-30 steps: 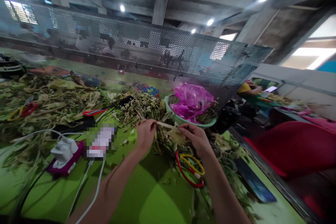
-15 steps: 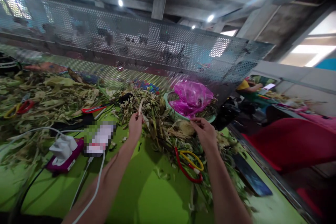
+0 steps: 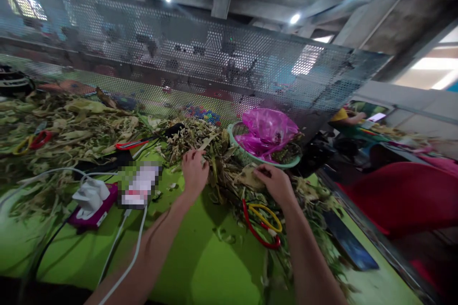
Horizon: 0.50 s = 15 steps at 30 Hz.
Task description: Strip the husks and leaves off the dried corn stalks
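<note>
My left hand (image 3: 195, 174) is at the near edge of a heap of dried plant pieces (image 3: 195, 133), its fingers loosely bent and apart. Just beyond its fingertips lies a pale flat strip (image 3: 209, 141) of plant. My right hand (image 3: 275, 182) has thumb and fingers pinched together beside a pale dry leaf (image 3: 250, 177); whatever is between them is too small to make out. Below that hand rest scissors with red and yellow handles (image 3: 263, 221), among green leaves. A green basket (image 3: 234, 140) holding a pink plastic bag (image 3: 268, 133) stands behind the right hand.
On the left are a phone (image 3: 140, 185) with white cables, a purple power strip (image 3: 102, 212) and more scissors (image 3: 34, 142) on dry leaves. A dark phone (image 3: 352, 240) lies near the right edge. A perforated metal screen (image 3: 171, 62) closes off the back; a red chair (image 3: 411, 200) stands right.
My left hand has loosened from the pale strip it held upright, and its fingers have spread over the heap. My right hand has drawn slightly down from the basket's rim.
</note>
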### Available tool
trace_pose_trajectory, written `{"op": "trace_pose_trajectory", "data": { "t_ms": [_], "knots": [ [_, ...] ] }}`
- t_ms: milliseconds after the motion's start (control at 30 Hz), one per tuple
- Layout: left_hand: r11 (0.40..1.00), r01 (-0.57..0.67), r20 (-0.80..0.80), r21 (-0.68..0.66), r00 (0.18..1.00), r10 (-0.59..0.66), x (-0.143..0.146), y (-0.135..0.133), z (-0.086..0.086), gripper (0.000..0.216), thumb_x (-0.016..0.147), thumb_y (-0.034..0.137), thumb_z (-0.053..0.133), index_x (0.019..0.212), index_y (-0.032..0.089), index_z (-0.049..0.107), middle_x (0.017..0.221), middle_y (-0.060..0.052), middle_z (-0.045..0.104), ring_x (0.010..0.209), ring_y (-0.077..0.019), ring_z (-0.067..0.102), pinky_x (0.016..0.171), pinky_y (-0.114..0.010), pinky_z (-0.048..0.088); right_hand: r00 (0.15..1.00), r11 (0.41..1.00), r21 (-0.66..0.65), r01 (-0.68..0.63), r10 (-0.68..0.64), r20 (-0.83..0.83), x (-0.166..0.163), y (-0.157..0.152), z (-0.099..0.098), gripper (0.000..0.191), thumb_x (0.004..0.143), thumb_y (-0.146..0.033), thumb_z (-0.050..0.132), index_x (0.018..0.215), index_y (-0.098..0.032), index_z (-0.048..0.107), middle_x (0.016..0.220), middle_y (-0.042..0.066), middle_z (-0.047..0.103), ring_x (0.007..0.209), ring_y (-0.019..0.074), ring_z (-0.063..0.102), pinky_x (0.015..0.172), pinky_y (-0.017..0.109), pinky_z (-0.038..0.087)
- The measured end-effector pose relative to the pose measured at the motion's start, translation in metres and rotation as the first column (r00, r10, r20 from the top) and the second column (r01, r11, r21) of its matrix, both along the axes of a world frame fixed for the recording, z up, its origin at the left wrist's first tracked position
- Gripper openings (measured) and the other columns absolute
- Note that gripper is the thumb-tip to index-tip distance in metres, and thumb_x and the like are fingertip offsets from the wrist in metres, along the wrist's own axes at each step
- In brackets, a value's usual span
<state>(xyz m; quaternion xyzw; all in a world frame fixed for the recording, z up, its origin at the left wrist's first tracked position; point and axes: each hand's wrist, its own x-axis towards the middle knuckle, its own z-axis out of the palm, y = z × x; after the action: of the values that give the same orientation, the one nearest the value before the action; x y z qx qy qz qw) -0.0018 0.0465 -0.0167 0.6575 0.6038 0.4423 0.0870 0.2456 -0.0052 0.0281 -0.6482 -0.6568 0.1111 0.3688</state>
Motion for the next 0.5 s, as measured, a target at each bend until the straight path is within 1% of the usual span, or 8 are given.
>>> {"op": "trace_pose_trajectory", "data": {
  "t_ms": [67,100,167,233,300,367,433,500],
  "knots": [
    [0.998,0.046,-0.094,-0.046,0.994,-0.051,0.007,-0.006,0.001,0.017,0.084,0.03,0.053,0.094,0.023,0.065,0.104,-0.007,0.063,0.107,-0.0243,0.05,0.094,-0.039,0.036,0.978,0.996,0.086,-0.015,0.033,-0.207,-0.002,-0.001,0.003,0.028,0.074,-0.047,0.064,0.075,-0.019,0.063,0.065,-0.001,0.058,0.06,0.015,0.049,0.058,0.026,0.036],
    [0.995,0.068,-0.139,-0.076,0.987,-0.078,0.009,-0.009,0.001,0.018,0.084,0.035,0.053,0.087,0.022,0.064,0.099,-0.007,0.064,0.105,-0.0246,0.051,0.093,-0.039,0.036,0.95,0.993,0.115,-0.008,0.043,-0.308,-0.004,-0.002,0.004,0.028,0.074,-0.047,0.065,0.076,-0.019,0.063,0.064,-0.002,0.056,0.059,0.0139,0.048,0.056,0.025,0.036],
    [0.985,0.101,-0.214,-0.141,0.968,-0.13,0.013,-0.011,-0.001,0.027,0.084,0.044,0.052,0.08,0.021,0.063,0.092,-0.008,0.065,0.101,-0.0257,0.052,0.091,-0.041,0.036,0.882,0.988,0.155,0.02,0.056,-0.467,-0.006,-0.004,0.008,0.027,0.072,-0.045,0.068,0.076,-0.019,0.062,0.063,-0.003,0.055,0.057,0.0125,0.046,0.053,0.024,0.036],
    [0.975,0.12,-0.257,-0.189,0.952,-0.167,0.014,-0.011,-0.004,0.031,0.082,0.049,0.053,0.078,0.02,0.063,0.09,-0.009,0.066,0.1,-0.027,0.053,0.089,-0.042,0.036,0.841,0.977,0.201,0.065,0.055,-0.538,-0.007,-0.005,0.009,0.026,0.072,-0.044,0.069,0.079,-0.019,0.063,0.065,-0.003,0.056,0.057,0.0121,0.047,0.053,0.023,0.037],
    [0.967,0.122,-0.266,-0.224,0.947,-0.181,0.013,-0.008,-0.007,0.027,0.08,0.045,0.057,0.076,0.02,0.063,0.09,-0.009,0.067,0.1,-0.0276,0.054,0.088,-0.041,0.035,0.86,0.963,0.243,0.114,0.027,-0.51,-0.004,-0.005,0.008,0.027,0.073,-0.043,0.068,0.083,-0.018,0.065,0.067,-0.002,0.058,0.058,0.0124,0.049,0.054,0.023,0.038],
    [0.958,0.109,-0.226,-0.264,0.959,-0.171,0.012,-0.005,-0.007,0.018,0.078,0.037,0.058,0.075,0.02,0.063,0.087,-0.008,0.067,0.095,-0.0264,0.056,0.085,-0.039,0.036,0.92,0.947,0.274,0.165,-0.048,-0.389,0.001,-0.004,0.006,0.027,0.075,-0.043,0.067,0.085,-0.018,0.066,0.068,-0.001,0.058,0.059,0.0132,0.05,0.056,0.024,0.039],
    [0.944,0.102,-0.122,-0.315,0.982,-0.147,0.01,-0.002,-0.006,0.013,0.079,0.029,0.054,0.075,0.02,0.062,0.081,-0.007,0.066,0.085,-0.0231,0.058,0.077,-0.034,0.036,0.967,0.927,0.322,0.192,-0.124,-0.222,0.002,-0.003,0.005,0.026,0.077,-0.041,0.064,0.088,-0.018,0.067,0.074,0.001,0.061,0.062,0.0149,0.053,0.059,0.027,0.042],
    [0.934,0.121,0.027,-0.336,0.993,-0.119,0.007,0.001,-0.002,0.014,0.081,0.027,0.049,0.076,0.02,0.06,0.074,-0.004,0.063,0.073,-0.0191,0.056,0.067,-0.03,0.035,0.982,0.908,0.376,0.187,-0.172,-0.074,-0.001,-0.005,0.007,0.031,0.078,-0.038,0.062,0.102,-0.019,0.066,0.09,0.005,0.065,0.066,0.0162,0.056,0.065,0.03,0.046]
  ]
}}
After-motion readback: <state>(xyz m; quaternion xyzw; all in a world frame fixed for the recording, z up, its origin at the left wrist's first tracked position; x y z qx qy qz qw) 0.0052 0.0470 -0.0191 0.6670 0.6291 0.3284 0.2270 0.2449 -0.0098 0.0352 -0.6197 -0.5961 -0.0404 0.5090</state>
